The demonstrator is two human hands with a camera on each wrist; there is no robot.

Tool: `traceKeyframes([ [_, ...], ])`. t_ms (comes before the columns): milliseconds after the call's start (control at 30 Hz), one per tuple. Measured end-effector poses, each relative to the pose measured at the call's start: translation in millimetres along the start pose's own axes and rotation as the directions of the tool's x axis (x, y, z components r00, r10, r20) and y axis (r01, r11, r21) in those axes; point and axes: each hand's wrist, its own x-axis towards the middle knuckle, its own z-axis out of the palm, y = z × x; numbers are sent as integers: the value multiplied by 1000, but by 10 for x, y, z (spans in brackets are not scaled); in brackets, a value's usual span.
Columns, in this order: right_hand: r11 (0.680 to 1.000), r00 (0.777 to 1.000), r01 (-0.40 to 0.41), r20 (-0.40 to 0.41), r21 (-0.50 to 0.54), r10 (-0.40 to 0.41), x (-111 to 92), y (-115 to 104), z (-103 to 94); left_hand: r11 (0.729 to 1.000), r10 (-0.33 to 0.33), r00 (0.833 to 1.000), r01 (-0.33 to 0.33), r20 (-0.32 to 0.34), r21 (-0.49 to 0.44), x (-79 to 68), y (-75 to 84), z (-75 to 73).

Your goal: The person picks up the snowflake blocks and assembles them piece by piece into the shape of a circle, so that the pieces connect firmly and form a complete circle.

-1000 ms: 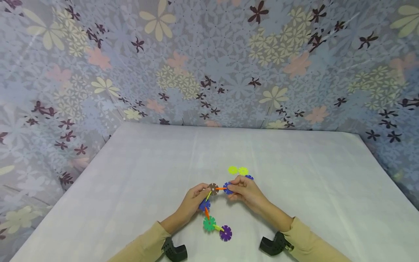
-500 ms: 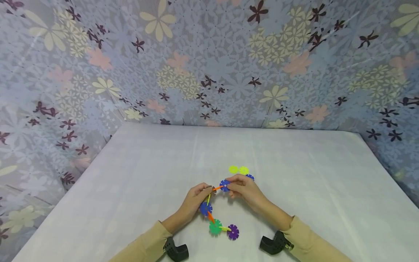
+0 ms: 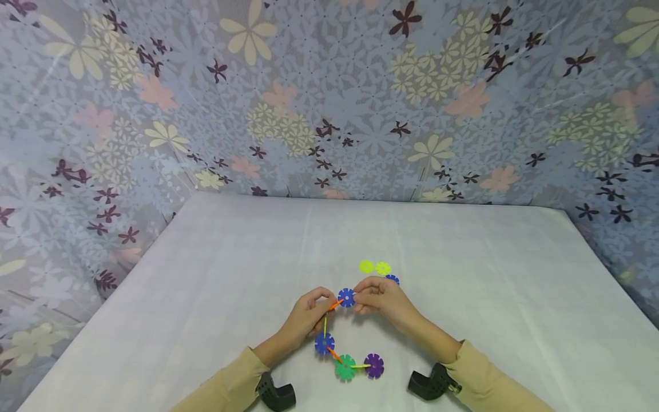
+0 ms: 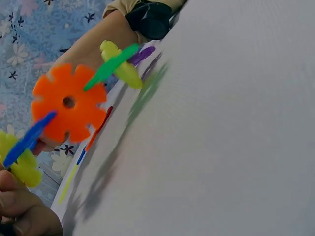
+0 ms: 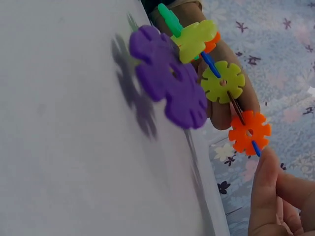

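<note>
A chain of slotted plastic snowflake discs hangs between my hands above the table. In the head view my left hand (image 3: 305,316) pinches it near its upper left corner, where the fingers hide a brown disc. My right hand (image 3: 383,298) pinches the edge of the blue end disc (image 3: 346,297), joined to an orange disc (image 5: 250,132). Below the left hand the chain runs through a yellow disc (image 3: 325,326), another blue disc (image 3: 324,344), an edge-on orange disc (image 4: 70,102) and a green disc (image 3: 345,368). A yellow disc (image 5: 196,41) links green to the purple end disc (image 3: 374,366).
Beyond my right hand, a yellow disc (image 3: 366,266), a second yellow disc (image 3: 383,268) and a partly covered blue disc (image 3: 392,279) lie on the white-covered table (image 3: 247,246). A flower-patterned curtain (image 3: 329,103) stands behind. Black wrist cameras sit at both sleeves.
My right hand has brought the blue end disc leftward, nearer my left hand. The chain's lower end has swung right, and the brown disc has turned out of sight behind the left fingers.
</note>
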Motion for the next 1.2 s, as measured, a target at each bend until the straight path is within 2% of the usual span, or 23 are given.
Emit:
traceKeyframes([
  [200,1000,999,-20,25,-14,20,1,24,22,1000,-1,1000,1,12,-7,6,-76,-19],
  [467,999,999,-35,17,-27,35,2,-7,42,999,4,1000,-4,9,41,1,-64,-11],
  [567,994,1000,-17,19,-106,19,22,-31,33,999,3,1000,-4,12,41,5,-54,-13],
  [633,970,999,54,4,-238,-54,55,-50,3,1000,4,1000,-4,5,29,9,-46,-16],
  [667,932,994,103,-4,-347,-111,72,-61,-18,1000,8,1000,-8,2,20,12,-44,-18],
  [700,867,984,154,-2,-474,-176,90,-68,-46,1000,11,1000,-11,1,9,15,-45,-19],
  [733,771,973,184,3,-609,-229,104,-72,-75,1000,15,1000,-15,-2,-3,18,-45,-18],
  [800,531,958,190,37,-826,-285,121,-72,-136,999,19,1000,-20,-7,-26,20,-42,-14],
  [833,403,955,189,72,-895,-289,121,-67,-164,999,19,1000,-19,-10,-36,22,-43,-11],
  [867,290,954,193,109,-937,-280,120,-57,-191,999,19,1000,-20,-15,-41,23,-46,-5],
  [900,210,955,201,143,-957,-261,116,-48,-214,999,20,1000,-21,-23,-47,23,-45,0],
  [933,156,956,208,167,-966,-240,113,-42,-228,998,20,999,-21,-33,-56,21,-45,6],
  [967,128,955,219,186,-967,-229,112,-33,-241,998,19,999,-22,-46,-61,22,-46,12],
  [1033,113,952,235,204,-966,-229,112,-19,-257,998,24,997,-28,-71,-64,23,-48,20],
  [1200,146,962,212,179,-966,-207,106,0,-266,996,12,994,-22,-110,-85,-14,61,50],
])
